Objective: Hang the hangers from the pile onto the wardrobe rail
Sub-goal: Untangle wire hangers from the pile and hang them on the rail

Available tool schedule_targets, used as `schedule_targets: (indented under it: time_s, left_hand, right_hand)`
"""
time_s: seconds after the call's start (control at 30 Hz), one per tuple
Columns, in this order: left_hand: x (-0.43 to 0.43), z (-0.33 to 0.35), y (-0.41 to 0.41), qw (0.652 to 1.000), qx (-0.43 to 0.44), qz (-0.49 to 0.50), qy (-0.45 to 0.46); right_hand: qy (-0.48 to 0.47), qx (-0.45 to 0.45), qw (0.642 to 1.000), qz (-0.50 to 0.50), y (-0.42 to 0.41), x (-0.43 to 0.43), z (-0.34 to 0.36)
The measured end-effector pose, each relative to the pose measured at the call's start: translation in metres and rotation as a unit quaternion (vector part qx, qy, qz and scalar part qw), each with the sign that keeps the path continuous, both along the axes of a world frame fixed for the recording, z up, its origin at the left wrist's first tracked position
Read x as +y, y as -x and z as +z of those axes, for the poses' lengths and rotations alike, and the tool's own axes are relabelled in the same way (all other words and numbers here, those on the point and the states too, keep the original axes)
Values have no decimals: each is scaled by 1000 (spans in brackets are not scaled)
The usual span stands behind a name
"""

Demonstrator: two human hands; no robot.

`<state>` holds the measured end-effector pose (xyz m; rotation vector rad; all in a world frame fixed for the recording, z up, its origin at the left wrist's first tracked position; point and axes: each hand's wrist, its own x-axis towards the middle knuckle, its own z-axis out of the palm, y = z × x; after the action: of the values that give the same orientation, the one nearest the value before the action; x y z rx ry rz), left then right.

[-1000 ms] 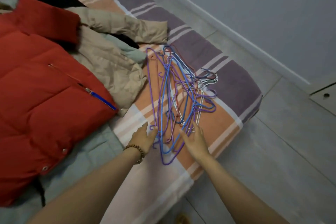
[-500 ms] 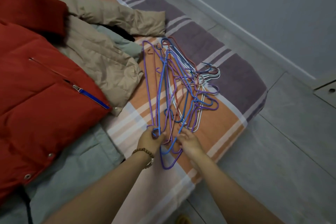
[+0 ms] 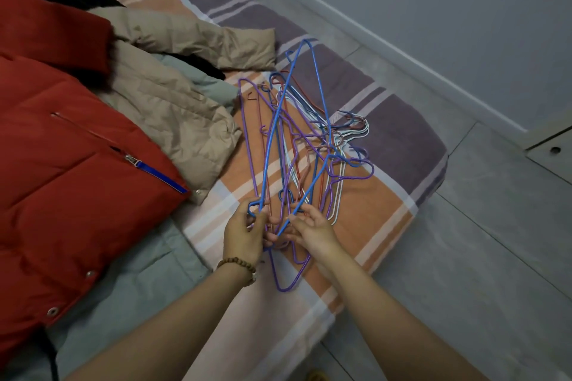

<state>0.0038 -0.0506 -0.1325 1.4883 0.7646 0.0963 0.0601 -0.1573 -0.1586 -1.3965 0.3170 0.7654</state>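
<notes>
A tangled pile of thin wire hangers [image 3: 309, 145], purple, blue, red and white, lies on the striped bedspread [image 3: 371, 195]. One blue hanger [image 3: 318, 86] is tilted up out of the pile, its far end raised. My left hand [image 3: 244, 232] grips its near corner. My right hand [image 3: 312, 229] pinches its other wire arm close by. No wardrobe rail is in view.
A red padded jacket [image 3: 68, 164] and a beige jacket [image 3: 173, 108] lie on the bed to the left of the pile. The grey tiled floor [image 3: 479, 241] runs along the bed's right side to a white skirting board [image 3: 402, 52]. A furniture corner [image 3: 554, 145] shows at the right edge.
Both hands reached the near end of the pile and took hold of a blue hanger. Its far end has now risen off the other hangers.
</notes>
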Motion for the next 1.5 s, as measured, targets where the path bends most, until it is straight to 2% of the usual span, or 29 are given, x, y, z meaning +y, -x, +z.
schedule_targets:
  time_s: [0.33, 0.6, 0.7, 0.83, 1.0, 1.1, 1.2, 1.3, 1.5]
  left_hand:
    - [12, 12, 5, 997, -37, 62, 18]
    - [17, 15, 17, 996, -38, 81, -30]
    - [25, 13, 23, 994, -22, 102, -19]
    - [33, 19, 30, 994, -11, 111, 21]
    - [30, 54, 18, 996, -40, 75, 26]
    - [23, 96, 0, 997, -59, 30, 26]
    - [8, 150, -20, 995, -83, -47, 9]
    - [-12, 214, -37, 984, -110, -140, -3]
    - [-83, 362, -45, 905, -213, -366, -37]
  right_hand:
    - [-18, -27, 999, 40, -1, 20, 13]
    - [22, 39, 991, 123, -4, 41, 26]
    - [23, 33, 992, 122, 3, 49, 28]
    - [-8, -9, 996, 93, 11, 46, 35]
    - [-126, -44, 991, 29, 10, 26, 85]
    - [-161, -90, 983, 19, 3, 7, 137]
    - [-142, -179, 973, 16, -4, -17, 200]
    - [-118, -261, 958, -33, -11, -46, 270]
    - [-59, -378, 906, -184, 5, -132, 422]
